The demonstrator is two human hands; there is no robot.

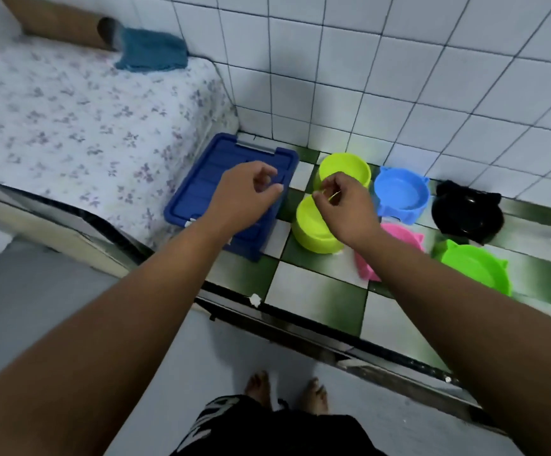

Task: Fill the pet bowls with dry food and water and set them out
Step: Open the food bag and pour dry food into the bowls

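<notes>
A yellow-green double bowl (345, 167) stands on the green-and-white checkered ledge (317, 291). My right hand (345, 205) is over its narrow middle, and the fingertips pinch the rim there. To its right sit a blue bowl (401, 192), a black bowl (468, 213), a pink bowl (405, 236) partly hidden by my right forearm, and a green bowl (475, 266). All the bowls look empty. My left hand (251, 190) hovers with loosely curled fingers above a blue lidded storage box (198, 195) and holds nothing.
A bed with a floral sheet (70, 120) lies left of the box, with a brown bolster (60, 24) and a teal cloth (152, 51) at its head. White tiled wall (399, 77) backs the ledge. My bare feet (287, 390) stand on grey floor below.
</notes>
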